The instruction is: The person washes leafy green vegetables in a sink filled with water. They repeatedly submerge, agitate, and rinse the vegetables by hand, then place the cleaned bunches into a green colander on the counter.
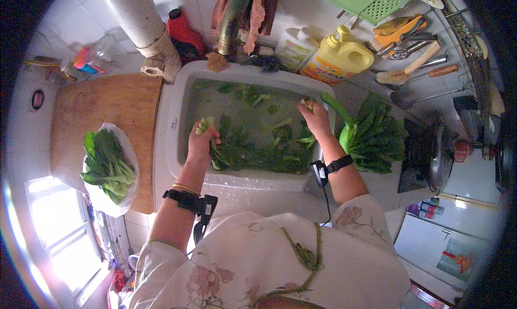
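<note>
Before me is a white sink (250,182) of murky water, with loose green leaves (278,147) floating and sunk in it. At its left side my left hand (200,144) grips a bunch of leafy greens (205,125). The pale stalk ends stick up above the fist, and the dark leaves trail into the water below. Near the right rim my right hand (316,117) has its fingers curled around a small pale-green piece of vegetable (307,104). Most of that piece is hidden by the fingers.
On the left, a wooden board (141,107) bears a plastic bag of bok choy (109,167). A large leafy green bunch (371,135) lies right of the sink. Behind stand a yellow pump jug (343,54), a white bottle (297,46) and a plastic pipe (137,22). Brushes (408,66) hang at right.
</note>
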Demonstrator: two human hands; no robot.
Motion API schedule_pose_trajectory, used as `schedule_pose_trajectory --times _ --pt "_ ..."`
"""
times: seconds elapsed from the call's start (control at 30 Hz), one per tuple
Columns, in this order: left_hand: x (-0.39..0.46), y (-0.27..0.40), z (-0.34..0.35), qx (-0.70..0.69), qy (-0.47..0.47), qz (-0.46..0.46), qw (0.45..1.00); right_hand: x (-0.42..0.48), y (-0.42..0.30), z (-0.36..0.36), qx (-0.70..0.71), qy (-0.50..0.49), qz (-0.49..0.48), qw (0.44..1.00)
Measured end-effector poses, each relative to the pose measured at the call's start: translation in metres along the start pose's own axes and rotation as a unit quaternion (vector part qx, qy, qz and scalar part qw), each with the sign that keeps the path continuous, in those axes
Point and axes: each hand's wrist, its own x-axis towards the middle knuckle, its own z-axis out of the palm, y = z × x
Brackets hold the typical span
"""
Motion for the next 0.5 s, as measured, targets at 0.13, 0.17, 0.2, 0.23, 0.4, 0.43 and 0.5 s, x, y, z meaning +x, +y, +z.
schedule_pose_trajectory --times 0.13,0.17,0.2,0.23,0.4,0.43,0.5 --pt "0.002 -0.001 -0.001 -0.013 -0.027 0.009 1.000 -0.007 0.025 0.023 -0.181 0.046 0.012 0.982" --pt "0.001 -0.001 0.001 -0.012 -0.025 0.009 1.000 -0.006 0.032 0.030 -0.134 0.026 0.039 0.990" --pt "0.001 -0.002 0.001 -0.013 -0.024 0.007 1.000 -0.007 0.039 0.037 -0.088 0.006 0.067 0.994" --pt "0.001 -0.004 -0.005 -0.019 -0.026 0.011 0.999 -0.011 0.016 0.035 -0.037 -0.022 0.092 0.995" --pt "0.001 -0.007 -0.002 -0.028 -0.011 0.011 0.999 -0.029 -0.013 0.048 0.282 -0.244 0.188 0.909" --pt "0.001 -0.006 0.000 -0.025 -0.015 0.003 1.000 -0.031 -0.023 0.059 0.303 -0.207 0.182 0.912" --pt "0.002 -0.004 0.000 -0.017 -0.021 -0.012 1.000 -0.028 -0.031 0.079 0.237 -0.197 0.069 0.949"
